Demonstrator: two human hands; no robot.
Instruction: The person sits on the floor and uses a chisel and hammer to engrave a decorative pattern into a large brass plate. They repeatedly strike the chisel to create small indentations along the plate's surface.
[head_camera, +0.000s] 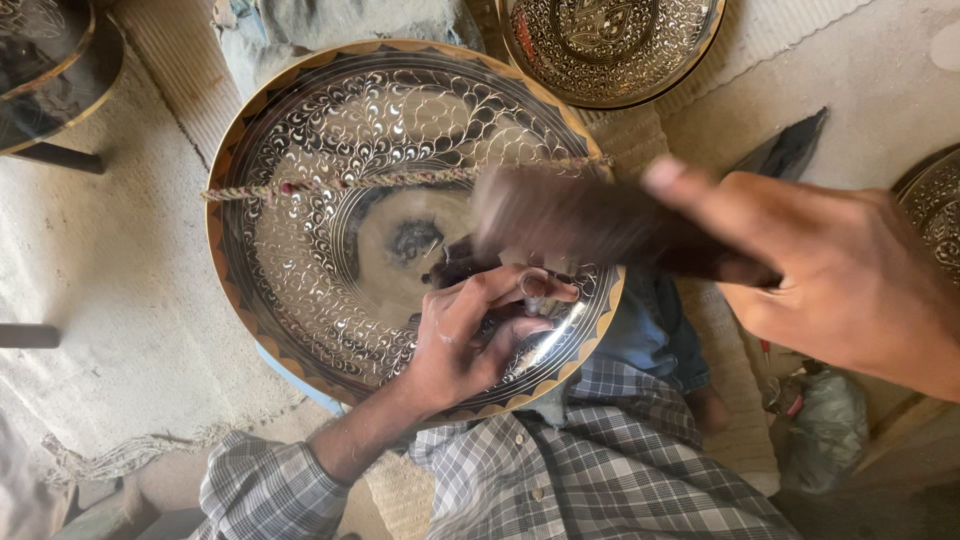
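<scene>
A large round metal tray (300, 260) with engraved leaf scrollwork and a brass-coloured rim lies on my lap. A twisted cord (330, 183) runs across its upper part. My left hand (470, 335) rests on the tray's lower right and pinches a small dark chisel (455, 268) whose tip touches the metal near the plain centre. My right hand (840, 275) grips the handle of a dark wooden hammer (570, 215), blurred, just above the chisel.
A second engraved tray (610, 45) lies at the top, another one's edge (930, 200) shows at the right, and dark trays (45, 70) sit top left. Pale cloth and matting cover the floor. A bundled rag (825, 420) lies by my right knee.
</scene>
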